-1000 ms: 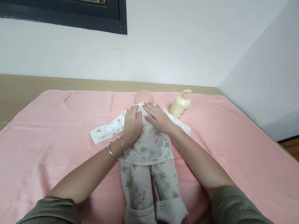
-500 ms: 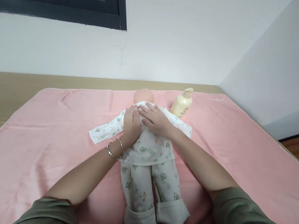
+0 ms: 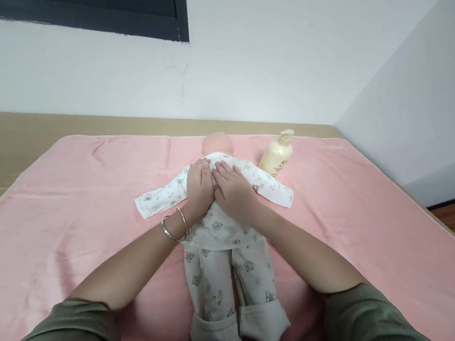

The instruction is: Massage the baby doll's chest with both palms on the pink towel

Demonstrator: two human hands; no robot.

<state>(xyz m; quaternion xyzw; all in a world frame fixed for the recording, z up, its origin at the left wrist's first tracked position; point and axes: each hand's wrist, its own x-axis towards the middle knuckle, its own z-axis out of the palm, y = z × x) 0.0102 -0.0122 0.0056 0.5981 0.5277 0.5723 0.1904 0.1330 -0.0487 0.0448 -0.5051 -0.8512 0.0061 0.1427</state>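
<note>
A doll (image 3: 217, 144) lies on a pink cloth (image 3: 103, 189), dressed in a white printed top (image 3: 217, 231) and matching trousers (image 3: 215, 285) with turned-up cuffs. Its sleeves spread out to both sides. My left hand (image 3: 200, 187) rests flat on the left of the upper part of the top, with two silver bangles at the wrist. Beside it, my right hand (image 3: 234, 191) lies on the right part of the top, its fingers stretched toward the head. Neither hand grasps anything.
A cream pump bottle (image 3: 277, 155) leans at the right of the doll's head, near its sleeve. The cloth lies on a wooden surface (image 3: 4, 134) against a white wall (image 3: 259, 53). A dark window frame (image 3: 146, 16) is at the upper left.
My right hand has slid slightly down the top, and its fingers have come closer together. My left hand has hardly moved. The view has shifted slightly.
</note>
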